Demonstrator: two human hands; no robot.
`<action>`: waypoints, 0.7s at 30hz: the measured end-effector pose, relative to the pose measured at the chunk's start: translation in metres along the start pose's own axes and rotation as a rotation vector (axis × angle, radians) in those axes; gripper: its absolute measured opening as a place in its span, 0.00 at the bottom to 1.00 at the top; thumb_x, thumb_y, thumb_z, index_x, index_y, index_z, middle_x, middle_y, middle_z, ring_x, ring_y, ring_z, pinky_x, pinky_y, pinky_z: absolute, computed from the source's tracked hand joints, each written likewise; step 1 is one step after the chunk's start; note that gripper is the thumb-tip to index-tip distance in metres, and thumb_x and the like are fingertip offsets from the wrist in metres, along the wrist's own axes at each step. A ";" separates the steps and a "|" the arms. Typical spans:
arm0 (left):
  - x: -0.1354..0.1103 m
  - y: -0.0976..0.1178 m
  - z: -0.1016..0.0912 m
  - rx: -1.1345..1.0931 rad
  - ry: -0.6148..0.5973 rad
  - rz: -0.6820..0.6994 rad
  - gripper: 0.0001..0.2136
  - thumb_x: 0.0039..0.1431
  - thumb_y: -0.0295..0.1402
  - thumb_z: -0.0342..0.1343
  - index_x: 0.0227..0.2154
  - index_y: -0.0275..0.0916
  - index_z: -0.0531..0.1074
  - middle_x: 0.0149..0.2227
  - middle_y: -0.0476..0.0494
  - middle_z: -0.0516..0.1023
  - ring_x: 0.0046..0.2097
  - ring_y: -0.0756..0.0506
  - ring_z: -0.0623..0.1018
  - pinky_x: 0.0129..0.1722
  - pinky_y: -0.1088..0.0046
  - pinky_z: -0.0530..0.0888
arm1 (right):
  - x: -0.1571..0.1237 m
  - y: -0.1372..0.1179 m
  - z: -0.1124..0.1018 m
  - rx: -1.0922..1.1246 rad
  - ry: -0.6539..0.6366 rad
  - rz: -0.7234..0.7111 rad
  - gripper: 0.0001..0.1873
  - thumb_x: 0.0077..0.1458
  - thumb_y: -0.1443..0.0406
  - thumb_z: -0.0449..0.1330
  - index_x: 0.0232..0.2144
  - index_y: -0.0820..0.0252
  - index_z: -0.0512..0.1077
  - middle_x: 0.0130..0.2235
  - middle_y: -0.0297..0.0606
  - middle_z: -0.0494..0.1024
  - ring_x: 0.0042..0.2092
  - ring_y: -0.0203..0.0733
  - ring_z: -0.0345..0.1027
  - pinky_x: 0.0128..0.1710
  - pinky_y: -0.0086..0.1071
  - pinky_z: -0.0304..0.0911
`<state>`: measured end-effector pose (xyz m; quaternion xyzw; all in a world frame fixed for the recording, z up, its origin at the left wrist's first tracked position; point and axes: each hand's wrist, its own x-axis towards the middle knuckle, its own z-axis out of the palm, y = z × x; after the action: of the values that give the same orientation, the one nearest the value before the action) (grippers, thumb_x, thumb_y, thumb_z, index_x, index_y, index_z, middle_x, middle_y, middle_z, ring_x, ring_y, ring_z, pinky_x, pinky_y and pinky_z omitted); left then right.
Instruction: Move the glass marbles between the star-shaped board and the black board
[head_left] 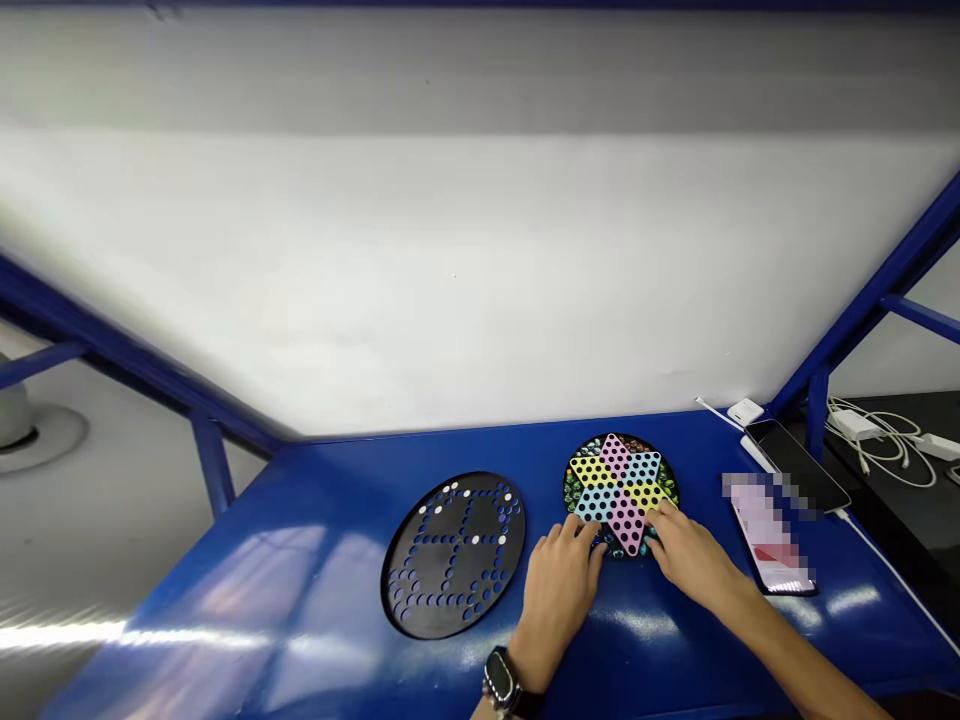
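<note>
A round board with a star of yellow, pink and light-blue holed panels (619,480) lies on the blue table (315,600). Small marbles show around its rim. My left hand (559,585), with a watch on the wrist, rests at the board's near-left edge, fingers curled against the rim. My right hand (686,555) touches the near-right edge, fingertips on the board. A black round board with many holes (454,555) lies to the left, with a few white pegs in its upper holes.
Two phones (799,465) lie at the table's right, one with a lit screen (772,545). White chargers and cables (874,435) sit beyond on a dark surface. Blue frame bars (862,310) rise at both sides before a white wall.
</note>
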<state>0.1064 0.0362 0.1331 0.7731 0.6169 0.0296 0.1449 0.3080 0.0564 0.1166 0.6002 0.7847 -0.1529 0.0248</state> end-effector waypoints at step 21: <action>0.031 0.010 -0.021 -0.074 -0.191 -0.215 0.06 0.58 0.31 0.65 0.38 0.42 0.78 0.40 0.43 0.82 0.42 0.41 0.82 0.36 0.71 0.69 | -0.006 0.011 0.031 0.613 0.297 0.049 0.13 0.59 0.61 0.56 0.40 0.58 0.77 0.35 0.38 0.75 0.26 0.40 0.70 0.33 0.36 0.69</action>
<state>0.1180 0.0683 0.1520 0.6959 0.6780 -0.0369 0.2338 0.3160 0.0448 0.0858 0.6143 0.6826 -0.2917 -0.2677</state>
